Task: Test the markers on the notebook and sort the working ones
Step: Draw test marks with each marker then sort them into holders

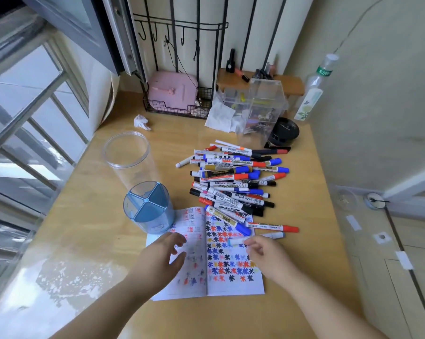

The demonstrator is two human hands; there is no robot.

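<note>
right hand (pixel 262 250) pinches a light-blue marker (pixel 240 241) over the notebook (pixel 233 285), left hand (pixel 165 253) spread on its left page; risk: blue organizer (pixel 147 209) on the page corner tips if the notebook shifts.

Table (pixel 89 231): light wood-look top, smooth, with a sheen that mirrors the window at its left edge. Notebook (pixel 233 285) on the table: white matt paper, inked. Marker pile (pixel 233 182) behind the notebook: glossy plastic barrels with printed labels. Blue divided holder (pixel 147 209) left of the notebook: translucent plastic. Clear cylinder (pixel 127 152) behind it: transparent glossy plastic. Wire basket (pixel 177 108) at the table's far edge: black metal.
</note>
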